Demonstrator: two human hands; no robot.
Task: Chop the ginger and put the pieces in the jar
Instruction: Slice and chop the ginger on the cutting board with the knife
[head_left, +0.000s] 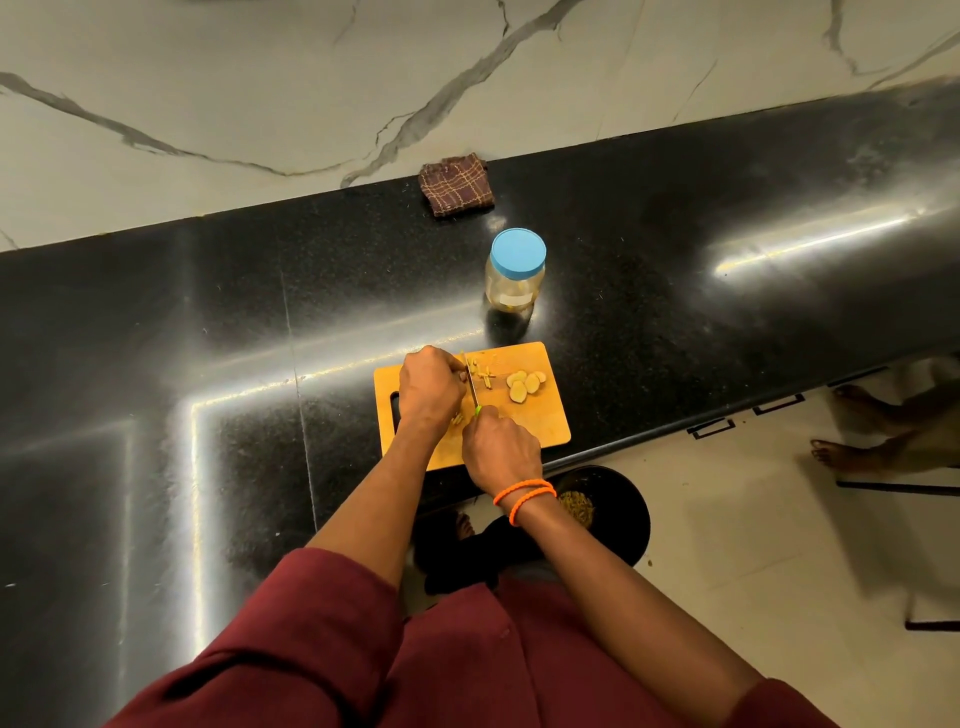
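surface: black polished stone surface, marble-patterned wall behind it
board: wooden cutting board near the surface's front edge, handle slot on its left side
right hand: right hand fingers wrapped round the knife's green handle; orange bands on the wrist
knife: knife blade runs away from the person across the board, edge down, just right of the left hand's fingertips
left hand: left hand fingers curled down on the board against the blade's side, pinning ginger under them (the piece itself is mostly hidden, can't tell its size)
ginger strips: ginger strips lie just right of the blade; a few more bits below the left hand
ginger slices: ginger slices, round, overlapping, further right on the board, apart from the strips
jar: jar clear, upright, blue lid on, stands on the surface beyond the board, not touching it
cloth: checked brown cloth folded at the wall
below edge: dark round bin on the floor
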